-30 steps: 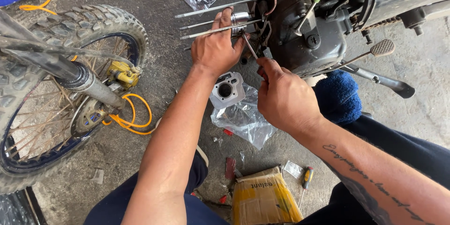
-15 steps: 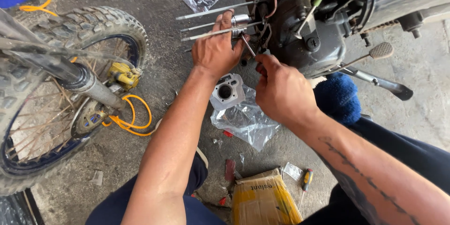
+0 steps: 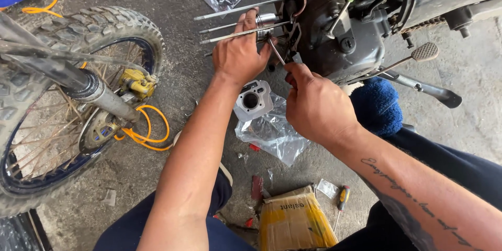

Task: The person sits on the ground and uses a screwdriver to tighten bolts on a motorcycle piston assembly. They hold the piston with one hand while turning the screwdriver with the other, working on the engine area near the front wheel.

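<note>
Beside the dark motorcycle engine, the left hand closes around the round silver metal piston, steadying it, while the right hand pinches a thin grey metal tool against it.

There is only one view, from a camera worn on the person's head, looking steeply down and a little forward over their own forearms. It sits close: the left hand and right hand fill the middle of the frame, with the knees at the bottom edge. The motorcycle engine is cut off by the top edge, the front wheel by the left edge, and concrete floor shows between them. With no second view, nothing is shared.
</note>
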